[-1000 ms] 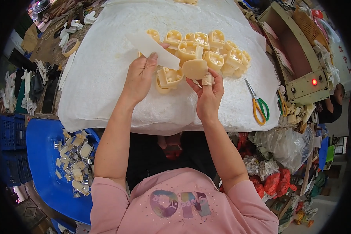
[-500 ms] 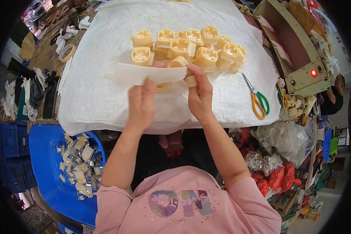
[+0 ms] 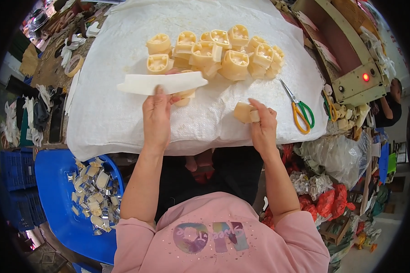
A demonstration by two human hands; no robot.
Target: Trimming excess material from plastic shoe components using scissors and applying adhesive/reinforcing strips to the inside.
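Note:
My left hand (image 3: 156,113) is closed on a long white strip (image 3: 139,83), thumb on top, holding it level over the cloth. A cream plastic heel block (image 3: 185,98) lies partly hidden beneath the strip, close to my left fingertips. Further right, my right hand (image 3: 264,125) grips another cream heel block (image 3: 243,112) just above the cloth, away from the strip. Several more heel blocks (image 3: 237,63), hollow on top with inner ribs, stand bunched together beyond my hands.
A white cloth (image 3: 109,123) covers the table. Scissors (image 3: 301,114) with one orange and one green handle lie at right, near a metal machine box (image 3: 360,86) with a lit red lamp. A blue tub (image 3: 54,195) of cream and silvery pieces stands lower left.
My right hand has come away from the strip's right end and moved right and nearer, carrying a heel block. My left hand has shifted slightly left with the strip.

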